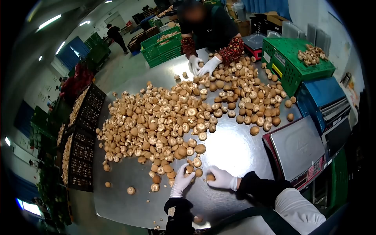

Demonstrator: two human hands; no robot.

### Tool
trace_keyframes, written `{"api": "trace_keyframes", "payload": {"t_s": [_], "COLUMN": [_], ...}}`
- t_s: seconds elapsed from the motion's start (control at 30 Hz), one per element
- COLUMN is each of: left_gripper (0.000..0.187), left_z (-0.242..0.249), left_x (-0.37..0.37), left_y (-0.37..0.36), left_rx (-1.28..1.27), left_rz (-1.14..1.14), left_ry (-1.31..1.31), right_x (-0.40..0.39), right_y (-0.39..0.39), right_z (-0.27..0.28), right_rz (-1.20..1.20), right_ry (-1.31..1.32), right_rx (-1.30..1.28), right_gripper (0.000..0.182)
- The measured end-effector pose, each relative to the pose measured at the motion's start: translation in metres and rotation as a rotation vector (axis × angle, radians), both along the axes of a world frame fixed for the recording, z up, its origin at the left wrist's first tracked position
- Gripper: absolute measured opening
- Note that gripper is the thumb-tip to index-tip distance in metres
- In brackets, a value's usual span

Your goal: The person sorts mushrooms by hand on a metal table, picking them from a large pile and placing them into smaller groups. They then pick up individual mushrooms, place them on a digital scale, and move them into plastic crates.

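Many brown mushrooms point(156, 121) lie heaped across a steel table point(231, 152). My left hand point(182, 181), in a white glove, is at the heap's near edge, its fingers curled against mushrooms there; what lies between the fingers is partly hidden. To its right, my right hand point(221, 178), also gloved, has its fingers closed around one brown mushroom point(210, 177). A few loose mushrooms lie just beyond and between the two hands.
Across the table a co-worker's gloved hands point(204, 66) touch mushrooms. A scale point(297, 145) stands at the right, near a blue box point(321, 94) and a green crate point(291, 64) topped with mushrooms. Black crates point(81, 158) line the left side.
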State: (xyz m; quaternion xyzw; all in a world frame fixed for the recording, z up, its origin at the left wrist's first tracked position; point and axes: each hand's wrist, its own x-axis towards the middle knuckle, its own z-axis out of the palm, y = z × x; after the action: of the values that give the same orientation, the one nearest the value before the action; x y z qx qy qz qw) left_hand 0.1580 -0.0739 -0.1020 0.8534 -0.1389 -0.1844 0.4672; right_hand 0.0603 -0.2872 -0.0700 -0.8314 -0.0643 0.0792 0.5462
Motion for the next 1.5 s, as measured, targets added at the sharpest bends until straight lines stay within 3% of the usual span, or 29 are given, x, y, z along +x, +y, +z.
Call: {"api": "trace_keyframes", "payload": {"t_s": [0.03, 0.07, 0.13, 0.23, 0.3, 0.37, 0.43, 0.5, 0.6, 0.7, 0.77, 0.8, 0.87, 0.9, 0.93, 1.0, 1.07, 1.1, 1.13, 1.17, 1.2, 1.23, 1.37, 1.43, 1.5], "left_gripper": [0.057, 0.059, 0.059, 0.057, 0.054, 0.051, 0.050, 0.049, 0.047, 0.054, 0.060, 0.064, 0.071, 0.069, 0.068, 0.063, 0.056, 0.054, 0.053, 0.053, 0.053, 0.053, 0.055, 0.060, 0.065], "left_z": [0.001, -0.005, -0.010, -0.003, 0.009, 0.022, 0.033, 0.043, 0.058, 0.070, 0.086, 0.106, 0.143, 0.154, 0.161, 0.159, 0.164, 0.153, 0.142, 0.153, 0.130, 0.119, 0.094, 0.091, 0.095], "left_x": [0.001, 0.004, 0.009, 0.015, 0.015, 0.014, 0.013, 0.017, 0.034, 0.066, 0.084, 0.089, 0.094, 0.095, 0.093, 0.093, 0.072, 0.064, 0.057, 0.033, 0.028, 0.013, -0.059, -0.101, -0.137], "left_y": [-0.003, -0.004, -0.006, -0.007, -0.007, -0.007, -0.015, -0.038, -0.094, -0.172, -0.226, -0.246, -0.268, -0.271, -0.267, -0.244, -0.207, -0.179, -0.151, -0.125, -0.088, -0.056, 0.050, 0.080, 0.099], "left_rx": [-0.026, -0.079, -0.089, -0.094, -0.256, -0.266, -0.320, -0.310, -0.393, -0.312, -0.426, -0.507, -0.570, -0.581, -0.586, -0.582, -0.585, -0.488, -0.389, -0.394, -0.263, -0.211, 0.180, 0.295, 0.427], "left_rz": [-0.014, -0.009, -0.053, -0.128, -0.062, -0.121, -0.183, -0.241, -0.297, -0.443, -0.388, -0.340, -0.284, -0.275, -0.257, -0.256, -0.153, -0.199, -0.233, -0.250, -0.281, -0.264, -0.194, -0.147, -0.091], "left_ry": [0.057, 0.105, 0.087, 0.048, 0.235, 0.157, 0.142, 0.148, 0.367, 0.121, 0.072, 0.236, 0.451, 0.442, 0.413, 0.296, 0.282, 0.142, 0.001, 0.082, 0.031, 0.085, 0.106, 0.156, 0.059], "right_x": [0.011, 0.022, 0.050, 0.068, 0.062, 0.050, 0.038, 0.030, 0.026, 0.033, 0.056, 0.068, 0.080, 0.089, 0.097, 0.105, 0.096, 0.095, 0.080, 0.063, 0.054, 0.053, 0.016, 0.003, -0.003], "right_y": [0.004, 0.010, 0.020, 0.029, 0.030, 0.025, 0.024, 0.010, -0.034, -0.093, -0.126, -0.157, -0.194, -0.202, -0.222, -0.241, -0.226, -0.221, -0.195, -0.168, -0.148, -0.139, -0.070, -0.046, -0.028], "right_z": [0.000, -0.012, -0.039, -0.050, -0.052, -0.035, -0.040, -0.035, -0.007, 0.024, 0.036, 0.003, 0.008, 0.043, 0.035, 0.001, 0.018, 0.000, 0.019, 0.041, 0.021, -0.001, -0.017, -0.035, -0.025], "right_rz": [-0.074, -0.080, -0.092, 0.014, -0.027, -0.055, -0.075, -0.180, -0.328, -0.483, -0.583, -0.594, -0.738, -0.847, -0.784, -0.867, -1.014, -0.981, -0.978, -0.966, -0.845, -0.727, -0.414, -0.279, -0.069], "right_ry": [0.000, 0.000, -0.032, 0.019, -0.054, 0.239, 0.175, 0.141, 0.181, 0.212, -0.111, -0.380, -0.465, -0.265, -0.206, -0.216, -0.046, 0.007, 0.053, 0.100, -0.130, 0.146, 0.003, 0.045, -0.214], "right_rx": [-0.013, -0.003, -0.082, 0.073, 0.064, 0.674, 0.863, 0.842, 0.887, 0.897, 1.104, 0.648, 0.798, 1.425, 1.564, 1.389, 1.625, 1.543, 1.381, 1.215, 0.680, 0.766, 0.303, 0.257, -0.066], "right_gripper": [0.058, 0.058, 0.086, 0.098, 0.098, 0.097, 0.096, 0.093, 0.088, 0.082, 0.069, 0.061, 0.049, 0.044, 0.049, 0.057, 0.058, 0.050, 0.044, 0.038, 0.036, 0.035, 0.029, 0.029, 0.030]}}
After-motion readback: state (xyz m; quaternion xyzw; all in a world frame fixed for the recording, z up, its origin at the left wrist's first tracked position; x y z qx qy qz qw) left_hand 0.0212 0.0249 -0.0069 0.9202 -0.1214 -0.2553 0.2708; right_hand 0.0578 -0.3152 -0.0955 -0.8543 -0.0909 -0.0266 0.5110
